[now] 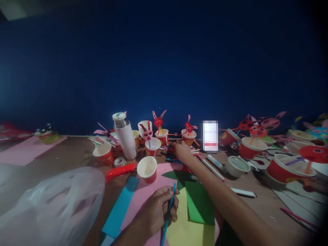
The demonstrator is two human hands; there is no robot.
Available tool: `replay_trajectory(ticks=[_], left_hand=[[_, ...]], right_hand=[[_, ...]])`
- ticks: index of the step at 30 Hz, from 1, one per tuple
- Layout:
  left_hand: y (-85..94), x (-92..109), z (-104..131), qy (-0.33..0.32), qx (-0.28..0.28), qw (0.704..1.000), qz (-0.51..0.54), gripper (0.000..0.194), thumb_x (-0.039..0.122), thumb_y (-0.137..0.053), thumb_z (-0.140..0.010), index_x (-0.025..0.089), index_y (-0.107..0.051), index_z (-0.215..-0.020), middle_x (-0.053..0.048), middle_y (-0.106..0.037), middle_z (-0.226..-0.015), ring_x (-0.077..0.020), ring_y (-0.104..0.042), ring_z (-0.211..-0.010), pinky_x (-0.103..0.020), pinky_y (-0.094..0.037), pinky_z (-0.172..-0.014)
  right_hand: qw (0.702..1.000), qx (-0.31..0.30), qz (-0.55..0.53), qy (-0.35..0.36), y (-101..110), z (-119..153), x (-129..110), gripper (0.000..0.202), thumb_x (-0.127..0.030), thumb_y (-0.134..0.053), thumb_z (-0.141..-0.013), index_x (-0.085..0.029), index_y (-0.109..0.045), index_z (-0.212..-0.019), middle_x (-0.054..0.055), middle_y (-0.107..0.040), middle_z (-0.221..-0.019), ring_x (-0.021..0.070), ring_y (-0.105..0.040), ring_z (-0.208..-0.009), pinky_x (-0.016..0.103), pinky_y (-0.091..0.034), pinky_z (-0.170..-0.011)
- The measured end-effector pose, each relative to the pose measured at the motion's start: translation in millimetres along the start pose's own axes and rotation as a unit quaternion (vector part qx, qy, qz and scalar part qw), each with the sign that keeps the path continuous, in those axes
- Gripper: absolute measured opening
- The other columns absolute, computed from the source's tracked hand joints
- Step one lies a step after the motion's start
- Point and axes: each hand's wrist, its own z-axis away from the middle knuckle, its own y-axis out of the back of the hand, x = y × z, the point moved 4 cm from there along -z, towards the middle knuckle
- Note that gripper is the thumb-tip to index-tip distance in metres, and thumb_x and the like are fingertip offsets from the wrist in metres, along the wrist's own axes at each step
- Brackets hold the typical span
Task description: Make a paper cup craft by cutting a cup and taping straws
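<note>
My left hand [161,209] is closed around a thin blue stick [169,211], which slants upward over coloured paper sheets. Under it lie a pink sheet [143,201], a yellow sheet [189,222] and a green piece [201,203]. Stretched farther forward, my right hand [182,149] has its fingers bent down into a small pile of dark tools and sticks; what is between them is hidden. Just behind it stands a red paper cup [189,136] holding a red figure with pink ears. A red and white paper cup [147,170] sits empty between the hands.
A white bottle [126,136], a red-handled tool [120,172] and a tape roll [119,162] are at left. The plastic bag [58,205] covers the front left. Markers [210,167], a water bowl [237,166] and several cups with paper figures [253,147] stand at right.
</note>
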Motion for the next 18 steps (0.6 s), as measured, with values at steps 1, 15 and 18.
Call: replay_trajectory(ticks=[1,15,18], left_hand=[[0.1,0,0,-0.001,-0.001,1.000,0.002,0.015,0.024,-0.048,-0.080,0.013,-0.055,-0.087,0.001,-0.053,-0.060,-0.0044,-0.043,-0.040,-0.018,-0.031,-0.042],[-0.6,2,2,0.006,-0.001,1.000,0.010,0.015,0.025,-0.049,-0.079,0.014,-0.053,-0.088,0.000,-0.053,-0.061,-0.0050,-0.043,-0.041,-0.018,-0.031,-0.043],[0.4,2,1,0.006,0.001,1.000,0.007,0.016,0.026,-0.050,-0.079,0.014,-0.053,-0.089,0.000,-0.053,-0.062,-0.0050,-0.043,-0.041,-0.018,-0.031,-0.042]], right_hand=[[1.000,0.000,-0.002,0.012,-1,-3,-2,0.032,-0.014,-0.036,-0.086,-0.018,-0.058,-0.108,0.013,-0.059,-0.103,0.0228,-0.051,-0.099,0.029,-0.041,-0.075],[0.999,-0.028,0.020,0.015,-12,-14,-10,0.028,-0.031,-0.050,-0.087,-0.014,-0.053,-0.108,0.007,-0.056,-0.108,0.0185,-0.056,-0.093,0.039,-0.047,-0.079],[0.999,-0.029,0.027,-0.003,-13,-12,-11,0.028,-0.030,-0.050,-0.087,-0.014,-0.052,-0.110,0.007,-0.055,-0.109,0.0188,-0.056,-0.093,0.039,-0.048,-0.079]])
